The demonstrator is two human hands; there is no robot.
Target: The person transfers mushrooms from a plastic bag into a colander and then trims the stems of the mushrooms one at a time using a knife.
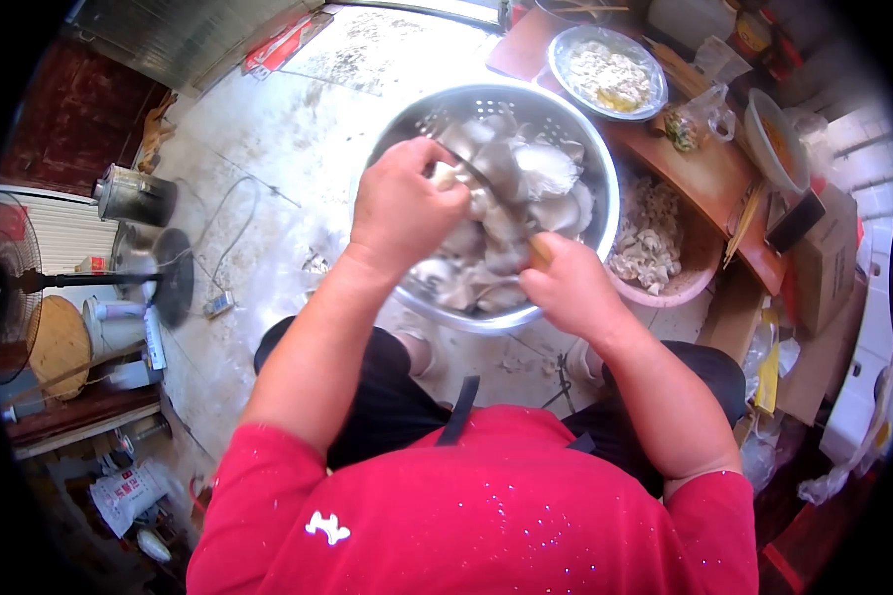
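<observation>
A large metal colander with holes in its wall holds many pale oyster mushrooms. Above its left part, my left hand is closed on a mushroom piece. My right hand, at the colander's lower right, grips the yellowish handle of a knife. The knife's blade is blurred and runs up and left over the mushrooms towards my left hand, close to the piece held there.
A pink basin of mushroom pieces stands right of the colander. Behind it, a brown board bears a bowl of food and bags. Cardboard lies far right. A fan and metal can are left.
</observation>
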